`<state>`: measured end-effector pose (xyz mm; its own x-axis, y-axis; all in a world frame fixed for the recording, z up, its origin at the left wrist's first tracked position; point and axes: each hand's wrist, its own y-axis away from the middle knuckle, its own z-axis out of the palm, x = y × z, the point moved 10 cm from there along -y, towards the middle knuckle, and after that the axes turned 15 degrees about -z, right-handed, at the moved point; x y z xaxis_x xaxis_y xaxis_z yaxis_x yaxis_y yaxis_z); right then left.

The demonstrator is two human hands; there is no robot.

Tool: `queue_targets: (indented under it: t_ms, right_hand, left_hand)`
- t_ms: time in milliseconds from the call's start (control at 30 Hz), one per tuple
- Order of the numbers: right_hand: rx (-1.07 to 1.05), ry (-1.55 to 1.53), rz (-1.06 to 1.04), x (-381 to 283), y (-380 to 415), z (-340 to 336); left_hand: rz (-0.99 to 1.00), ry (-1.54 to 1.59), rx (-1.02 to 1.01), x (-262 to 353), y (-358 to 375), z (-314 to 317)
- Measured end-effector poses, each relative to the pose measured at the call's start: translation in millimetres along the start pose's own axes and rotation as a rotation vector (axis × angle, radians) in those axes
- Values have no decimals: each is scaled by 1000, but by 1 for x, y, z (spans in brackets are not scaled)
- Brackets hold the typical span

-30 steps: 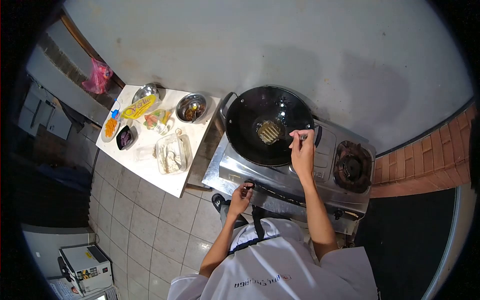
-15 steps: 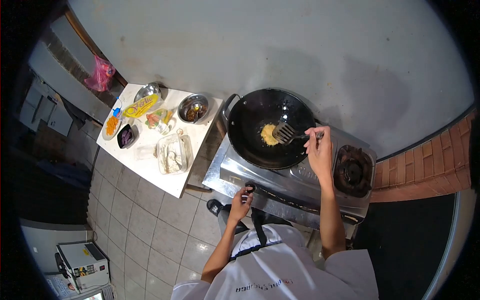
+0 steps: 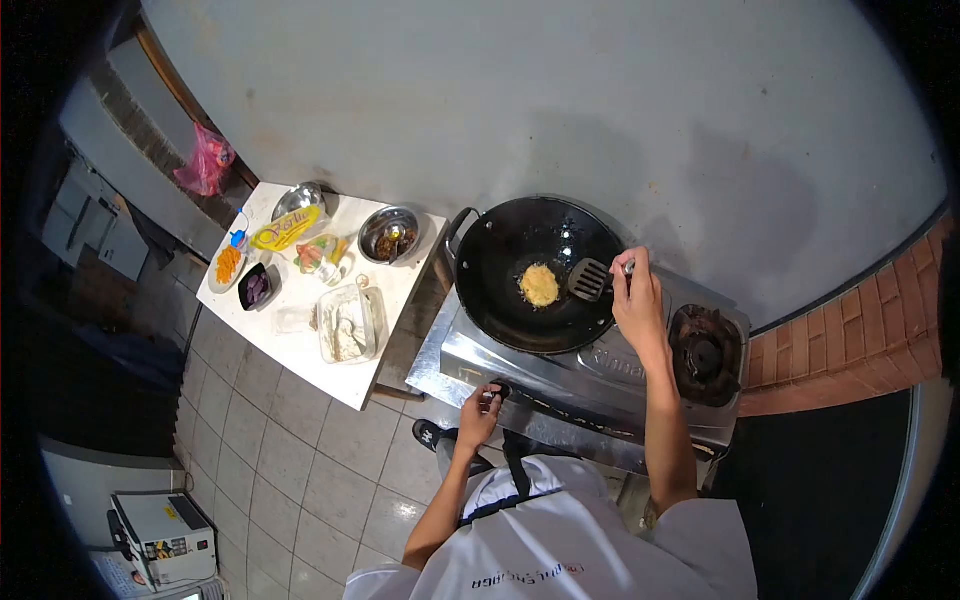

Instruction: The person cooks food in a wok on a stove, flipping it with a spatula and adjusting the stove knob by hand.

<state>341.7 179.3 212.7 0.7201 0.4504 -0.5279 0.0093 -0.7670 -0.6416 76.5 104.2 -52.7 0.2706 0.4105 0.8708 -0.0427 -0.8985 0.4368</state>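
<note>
My right hand (image 3: 640, 308) is closed around the handle of a black slotted spatula (image 3: 589, 279). The spatula's head is inside a dark wok (image 3: 495, 312), just right of a small golden patty of food (image 3: 540, 286) and apart from it. Oil glistens around the food. My left hand (image 3: 481, 412) is at the front of the gas stove (image 3: 470, 352), its fingers closed on a black stove knob (image 3: 501, 389). The wok sits over the stove's left burner, which it hides.
An uncovered burner (image 3: 705, 355) lies right of the wok. On the left, a white table (image 3: 335, 382) bears a tub of white powder (image 3: 347, 325), a steel bowl (image 3: 390, 235), a yellow packet (image 3: 288, 229), a plate of orange pieces (image 3: 227, 266) and a dark bowl (image 3: 256, 288). A wall stands behind.
The spatula has moved right, off the food, which now lies uncovered in the wok. My right hand still grips it. My left hand remains at the knob.
</note>
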Motion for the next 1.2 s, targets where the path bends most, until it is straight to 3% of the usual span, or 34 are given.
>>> queue_targets:
  t_ms: [200,333,700,767,900,967,1200]
  right_hand:
    - [-60,-59,56,19,-5,21]
    - [-32,-150,44,27,-4,36]
    - [28,-196,-71,-15,-47,48]
    - [-19,-198,39,-21,-50,53]
    - [-40,-214,-98,-25,-50,61]
    - [50,-306,14,-8,-44,58]
    - [139,-299,51,21,-29,35]
  left_hand:
    - [47,31,51,-2,2,-7]
    - [-23,6,77,-5,8,-11]
    - [9,63,123,-1,17,-11]
    - [40,54,134,2,13,-19]
    - [-56,178,111,-8,16,-8]
    - [-86,187,51,-3,21,-4]
    - [48,115,50,-5,14,5]
